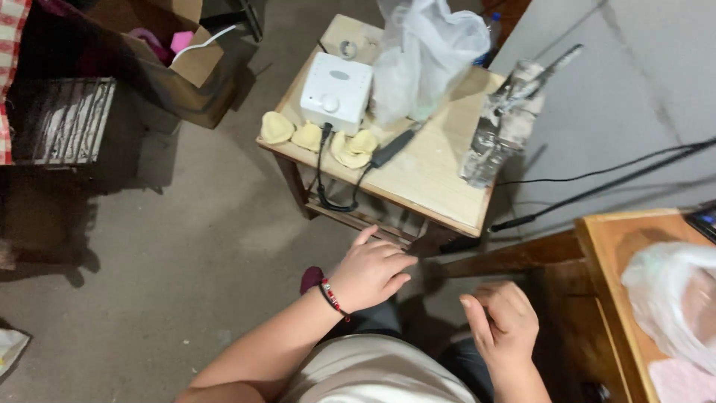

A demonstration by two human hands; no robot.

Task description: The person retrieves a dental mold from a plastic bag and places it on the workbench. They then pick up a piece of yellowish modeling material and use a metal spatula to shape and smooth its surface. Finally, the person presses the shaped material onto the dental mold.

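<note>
Small wooden table (440,175): it stands just past our knees, and our hands are nearest to its front edge.
Left hand (369,272): we hold it low in front of the table's lower shelf. The fingers are loosely bent and hold nothing.
Right hand (503,321): we hold it over our lap. The fingers curl in a little, and it holds nothing that we can see.
White box (335,91): it sits near the far left of the table top. It has a round knob. A black cord (324,186) runs from it and hangs over the front edge.
Black handle tool (394,148): it lies flat beside the box, likely so it can't roll off.
Pale dough-like lumps (352,148): they sit in a row right along the table's left edge.
White plastic bag (425,56): it stands at the back, out of our way.
Clear crumpled wrap (501,127): it stands at the right edge, by the grey wall.
Open room: the front right part of the table top is bare. The floor on the left is wide and open, up to a cardboard box (179,63).
</note>
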